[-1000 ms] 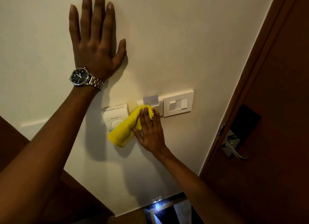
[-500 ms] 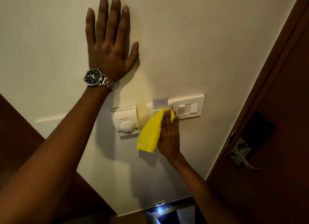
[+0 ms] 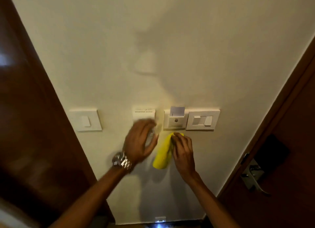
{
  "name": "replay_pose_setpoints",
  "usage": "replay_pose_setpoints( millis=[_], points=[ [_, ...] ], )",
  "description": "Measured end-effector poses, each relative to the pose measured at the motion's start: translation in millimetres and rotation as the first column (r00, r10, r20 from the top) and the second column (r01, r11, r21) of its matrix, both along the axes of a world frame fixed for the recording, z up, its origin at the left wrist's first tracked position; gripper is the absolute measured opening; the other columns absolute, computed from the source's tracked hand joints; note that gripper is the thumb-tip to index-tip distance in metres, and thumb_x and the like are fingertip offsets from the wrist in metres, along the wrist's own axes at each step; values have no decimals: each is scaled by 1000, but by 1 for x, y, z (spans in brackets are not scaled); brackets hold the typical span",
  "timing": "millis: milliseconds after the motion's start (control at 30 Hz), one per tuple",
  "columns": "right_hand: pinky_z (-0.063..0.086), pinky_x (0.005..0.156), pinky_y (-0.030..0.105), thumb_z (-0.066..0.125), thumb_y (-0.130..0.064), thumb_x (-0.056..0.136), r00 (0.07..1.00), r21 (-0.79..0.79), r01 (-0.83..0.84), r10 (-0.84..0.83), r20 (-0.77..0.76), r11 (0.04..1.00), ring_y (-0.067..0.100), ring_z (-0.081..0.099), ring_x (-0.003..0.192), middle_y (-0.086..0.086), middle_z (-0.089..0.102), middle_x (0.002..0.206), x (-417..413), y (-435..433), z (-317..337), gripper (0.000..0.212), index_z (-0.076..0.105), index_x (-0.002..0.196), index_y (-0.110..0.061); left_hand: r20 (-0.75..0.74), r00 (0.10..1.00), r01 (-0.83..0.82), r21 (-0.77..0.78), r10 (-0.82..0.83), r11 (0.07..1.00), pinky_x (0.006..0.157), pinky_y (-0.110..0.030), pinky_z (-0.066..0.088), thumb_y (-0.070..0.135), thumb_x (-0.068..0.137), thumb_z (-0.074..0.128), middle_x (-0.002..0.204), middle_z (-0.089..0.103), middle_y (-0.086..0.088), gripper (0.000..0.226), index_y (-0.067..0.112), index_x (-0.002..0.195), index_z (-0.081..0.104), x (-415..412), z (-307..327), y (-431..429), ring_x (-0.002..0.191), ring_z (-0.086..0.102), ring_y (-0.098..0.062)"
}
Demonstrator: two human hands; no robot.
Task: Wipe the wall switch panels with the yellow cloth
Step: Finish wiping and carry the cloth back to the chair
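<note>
Below the card panel point(image 3: 175, 119), right hand point(image 3: 183, 151) grip clamps yellow cloth point(image 3: 162, 153); left hand point(image 3: 139, 142) (blurred) fingers apart

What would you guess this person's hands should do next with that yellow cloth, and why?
Probably lift the right hand and press the yellow cloth onto the key card panel just above it. The cloth hangs below the row of panels, touching none. The left hand, blurred, is in front of the thermostat, so the panels to the right are the nearest free ones.
</note>
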State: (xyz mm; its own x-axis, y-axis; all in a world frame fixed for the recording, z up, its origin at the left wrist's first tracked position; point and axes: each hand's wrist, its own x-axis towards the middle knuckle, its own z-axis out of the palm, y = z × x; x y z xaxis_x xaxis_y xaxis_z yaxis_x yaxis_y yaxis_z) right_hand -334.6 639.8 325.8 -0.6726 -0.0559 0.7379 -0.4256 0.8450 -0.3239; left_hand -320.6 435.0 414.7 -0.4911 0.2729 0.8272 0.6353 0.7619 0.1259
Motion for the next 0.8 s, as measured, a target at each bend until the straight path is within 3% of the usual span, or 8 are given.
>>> replay_pose_setpoints(
  millis=[100,167,267,367,433,533,633,800],
  points=[
    [56,94,46,73,1,85,967,56,-224,215,137,973,27,57,114,10,65,124,10,-10,3,30,69,114,-6,456,883,34,178,-112,984,93,-37,61,74,98,51,130,62,3,69,15,134,63,40,-86,-20,118,61,-14],
    [56,91,43,70,-4,86,904,90,-366,330,271,926,21,55,111,5,66,120,18,-21,10,20,71,105,-9,686,713,-43,251,-146,967,108,-32,53,87,84,60,147,49,11,94,22,150,46,50,-128,-34,133,49,-6],
    [55,90,42,68,-2,82,765,19,-531,470,440,847,20,58,108,4,68,117,26,-53,19,20,74,99,-10,879,448,-137,246,-162,959,122,-29,30,67,75,85,161,25,16,118,23,164,22,60,-166,-64,145,28,-2],
    [54,94,31,69,4,76,599,-207,-617,624,502,759,18,62,108,6,59,124,31,-91,23,38,72,108,-15,924,221,-165,351,-312,922,114,-34,46,27,88,89,147,57,12,76,17,151,47,79,-174,-98,132,54,-2],
    [52,90,23,71,3,76,507,-279,-607,632,586,744,13,62,106,4,54,127,27,-122,17,58,62,128,-22,917,139,-242,398,-375,885,85,-19,56,6,99,76,102,78,21,36,9,132,62,102,-182,-127,94,70,10],
    [52,85,37,74,-5,84,316,-257,-607,525,790,752,17,61,91,7,63,105,13,-168,-7,51,56,131,-16,879,43,-486,434,-476,759,68,-8,56,3,106,64,84,79,20,15,13,116,68,146,-197,-167,74,71,9],
    [51,90,41,71,-14,94,-18,-328,-629,409,912,705,18,55,100,12,60,119,5,-229,-48,43,54,133,-13,730,15,-783,433,-683,447,63,-21,63,0,107,58,91,82,0,15,9,111,70,193,-226,-206,77,78,-11],
    [49,66,22,57,-9,99,-302,-430,-622,306,903,654,14,52,89,-4,50,98,30,-352,-160,44,44,137,-28,729,186,-954,294,-659,56,64,-35,62,6,109,54,117,72,-16,20,9,127,63,257,-314,-277,95,71,-31]
  ],
)
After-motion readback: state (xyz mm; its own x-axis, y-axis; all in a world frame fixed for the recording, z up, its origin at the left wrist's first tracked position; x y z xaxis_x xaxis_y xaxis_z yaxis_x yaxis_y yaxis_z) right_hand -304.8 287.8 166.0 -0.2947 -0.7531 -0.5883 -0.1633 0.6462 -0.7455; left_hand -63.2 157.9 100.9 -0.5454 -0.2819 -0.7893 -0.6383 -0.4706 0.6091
